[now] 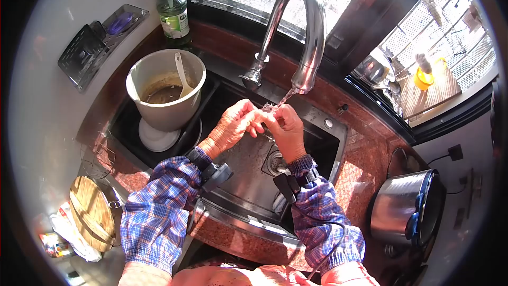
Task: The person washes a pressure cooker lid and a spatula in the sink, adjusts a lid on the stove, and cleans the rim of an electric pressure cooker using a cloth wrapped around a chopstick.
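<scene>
Under the curved chrome faucet (311,37), my left hand (238,122) and my right hand (287,130) meet with fingertips pinched together. A small pale thing (269,108) shows at the fingertips, where a thin stream of water (286,98) comes down; its kind is too small to make out. Both hands are closed, and the fingers hide most of what is between them. Below them lies the steel sink (238,172) with its round drain (276,163). Checked sleeve covers and dark wrist straps are on both forearms.
A light pot (143,77) with brownish liquid and a white spoon (182,71) stands at the sink's left, near a pale bowl (159,136). Behind it is a soap bottle (173,18). A steel cooker (399,206) stands right; a wooden board (91,212) is left.
</scene>
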Available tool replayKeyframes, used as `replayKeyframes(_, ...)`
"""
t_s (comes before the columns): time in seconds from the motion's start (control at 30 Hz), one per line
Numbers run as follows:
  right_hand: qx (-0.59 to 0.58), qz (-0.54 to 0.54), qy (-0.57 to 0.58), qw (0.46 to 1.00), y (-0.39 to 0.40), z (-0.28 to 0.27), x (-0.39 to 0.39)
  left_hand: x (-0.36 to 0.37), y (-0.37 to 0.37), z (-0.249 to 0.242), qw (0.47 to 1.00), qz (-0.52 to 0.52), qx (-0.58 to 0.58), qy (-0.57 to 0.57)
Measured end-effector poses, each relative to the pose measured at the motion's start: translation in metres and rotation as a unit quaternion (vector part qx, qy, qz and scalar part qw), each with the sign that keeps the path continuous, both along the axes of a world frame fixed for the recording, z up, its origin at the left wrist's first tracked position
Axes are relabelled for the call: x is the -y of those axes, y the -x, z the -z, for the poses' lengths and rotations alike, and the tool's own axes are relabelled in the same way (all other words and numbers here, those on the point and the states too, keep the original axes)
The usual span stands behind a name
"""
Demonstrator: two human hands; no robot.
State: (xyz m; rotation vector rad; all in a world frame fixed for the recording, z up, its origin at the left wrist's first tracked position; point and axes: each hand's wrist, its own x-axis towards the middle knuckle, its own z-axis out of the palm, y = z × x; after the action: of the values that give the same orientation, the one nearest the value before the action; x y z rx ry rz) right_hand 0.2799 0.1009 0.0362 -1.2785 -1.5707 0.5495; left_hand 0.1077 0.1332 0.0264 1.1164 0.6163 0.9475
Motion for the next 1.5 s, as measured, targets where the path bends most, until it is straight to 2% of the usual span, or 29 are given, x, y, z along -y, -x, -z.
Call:
replayKeyframes(0.03, 0.073, 0.005, -0.06, 0.996, -0.002, 0.0, -0.002, 0.0, 0.003, 0.005, 1.0, 0.011, -0.02, 0.008)
replayKeyframes(0.07, 0.074, 0.005, -0.061, 0.995, -0.003, -0.001, -0.002, 0.0, 0.003, 0.01, 0.999, 0.022, -0.04, 0.015)
replayKeyframes(0.13, 0.204, 0.032, -0.117, 0.971, -0.003, -0.004, 0.0, 0.004, 0.002, 0.01, 0.999, 0.021, -0.037, 0.005)
replayKeyframes(0.2, 0.154, 0.01, -0.074, 0.985, -0.003, 0.01, 0.001, 0.006, 0.001, 0.009, 0.997, 0.031, -0.014, 0.063)
replayKeyframes(0.23, -0.05, -0.031, -0.001, 0.998, -0.001, 0.016, 0.002, 0.006, 0.001, 0.007, 0.997, 0.035, -0.006, 0.064)
replayKeyframes(0.27, -0.252, -0.069, 0.072, 0.963, 0.0, 0.021, 0.003, 0.005, 0.001, 0.005, 0.997, 0.035, -0.007, 0.065)
replayKeyframes(0.33, -0.311, -0.1, 0.117, 0.938, 0.001, 0.008, 0.009, 0.003, 0.0, -0.001, 0.991, 0.073, 0.049, 0.098)
replayKeyframes(0.4, -0.399, -0.117, 0.162, 0.895, 0.002, -0.002, 0.012, 0.0, 0.003, -0.007, 0.992, 0.075, 0.042, 0.094)
replayKeyframes(0.43, -0.399, -0.115, 0.161, 0.895, 0.002, -0.008, 0.012, -0.002, 0.005, -0.008, 0.994, 0.083, 0.014, 0.065)
replayKeyframes(0.5, -0.526, -0.131, 0.239, 0.805, -0.002, -0.016, 0.013, -0.003, 0.002, -0.011, 0.995, 0.088, -0.038, 0.028)
replayKeyframes(0.53, -0.527, -0.13, 0.238, 0.805, -0.001, -0.016, 0.012, -0.002, 0.0, -0.014, 0.995, 0.09, -0.038, 0.028)
replayKeyframes(0.6, -0.47, -0.057, 0.224, 0.852, 0.004, -0.012, 0.01, 0.002, -0.003, -0.016, 0.998, 0.052, -0.028, 0.029)
replayKeyframes(0.63, -0.395, -0.036, 0.183, 0.9, 0.003, 0.004, 0.006, 0.002, -0.004, -0.01, 0.998, 0.053, -0.029, 0.029)
replayKeyframes(0.67, -0.395, -0.035, 0.182, 0.9, 0.0, 0.018, 0.001, 0.0, -0.004, 0.002, 0.998, 0.051, -0.014, 0.024)
replayKeyframes(0.7, -0.249, -0.011, 0.057, 0.967, -0.001, 0.026, -0.004, 0.0, -0.002, 0.008, 0.998, 0.052, 0.001, 0.018)
replayKeyframes(0.73, -0.091, 0.022, -0.071, 0.993, 0.0, 0.018, -0.004, 0.001, 0.001, 0.005, 0.998, 0.064, 0.001, 0.016)
replayKeyframes(0.8, -0.222, 0.051, 0.001, 0.974, 0.008, 0.021, 0.002, 0.003, -0.003, -0.004, 0.997, 0.07, -0.028, -0.001)
replayKeyframes(0.87, -0.272, -0.008, 0.059, 0.96, 0.009, 0.038, -0.002, -0.001, -0.007, -0.001, 0.995, 0.082, -0.042, 0.022)
replayKeyframes(0.93, -0.233, 0.009, 0.02, 0.972, 0.018, 0.026, 0.004, -0.001, -0.007, -0.005, 0.994, 0.068, -0.083, -0.01)
replayKeyframes(1.0, -0.179, -0.026, 0.087, 0.98, 0.015, 0.012, 0.01, 0.0, -0.007, -0.01, 0.997, 0.058, -0.042, 0.026)
replayKeyframes(1.07, -0.208, -0.032, 0.104, 0.972, 0.018, 0.005, 0.016, -0.013, -0.001, 0.01, 0.996, 0.078, -0.033, 0.016)
replayKeyframes(1.1, -0.126, -0.015, 0.045, 0.991, 0.016, 0.007, 0.017, -0.013, -0.006, 0.005, 0.997, 0.048, -0.024, 0.058)
replayKeyframes(1.2, -0.201, -0.023, 0.072, 0.977, 0.018, 0.007, 0.028, 0.0, -0.032, -0.008, 0.996, -0.047, -0.07, -0.028)
replayKeyframes(1.23, -0.192, -0.008, 0.054, 0.98, 0.018, 0.013, 0.027, -0.007, -0.03, 0.0, 0.996, -0.045, -0.07, -0.028)
replayKeyframes(1.3, -0.194, 0.001, 0.061, 0.979, 0.014, 0.012, 0.032, -0.022, -0.023, 0.015, 0.995, 0.025, -0.064, 0.074)
replayKeyframes(1.37, -0.194, 0.011, 0.068, 0.979, 0.011, 0.014, 0.038, -0.018, -0.028, 0.018, 0.997, 0.022, -0.055, 0.04)
replayKeyframes(1.4, -0.174, 0.033, 0.018, 0.984, 0.011, 0.018, 0.043, -0.017, -0.033, 0.017, 0.999, 0.017, -0.045, 0.007)
replayKeyframes(1.43, -0.153, 0.054, -0.032, 0.986, 0.01, 0.019, 0.046, -0.023, -0.035, 0.019, 0.997, 0.045, 0.004, 0.06)
replayKeyframes(1.5, -0.153, 0.049, 0.006, 0.987, 0.001, 0.016, 0.057, -0.014, -0.04, 0.009, 0.998, 0.048, -0.014, 0.031)
